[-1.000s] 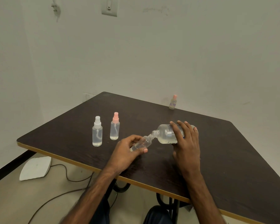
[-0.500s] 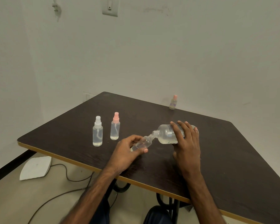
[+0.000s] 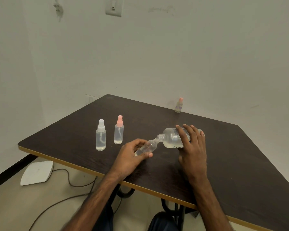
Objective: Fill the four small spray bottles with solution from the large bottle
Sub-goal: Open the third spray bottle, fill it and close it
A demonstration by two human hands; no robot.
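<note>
- The left hand [image 3: 130, 157] pinches an uncapped small bottle [image 3: 147, 147] between thumb and curled fingers. The bottle is tilted, its mouth aimed at 2 o'clock.
- The right hand [image 3: 193, 147] curls over the large bottle [image 3: 170, 139], fingers across its body. It lies nearly level, neck pointing to 8 o'clock, its mouth meeting the small bottle's mouth.
- Clear liquid pools along the large bottle's lower side.
- Its label shows blue print, mostly under the fingers and too blurred to read.
- At 9 o'clock from the left hand, a white-cap bottle [image 3: 100, 135] and a pink-cap bottle [image 3: 119, 130] stand upright, near each other but not touching.
- At 1 o'clock, by the far edge of the table [image 3: 240, 164], stands a far bottle [image 3: 178, 105] with a pink cap. Its purplish label is unreadable.
</note>
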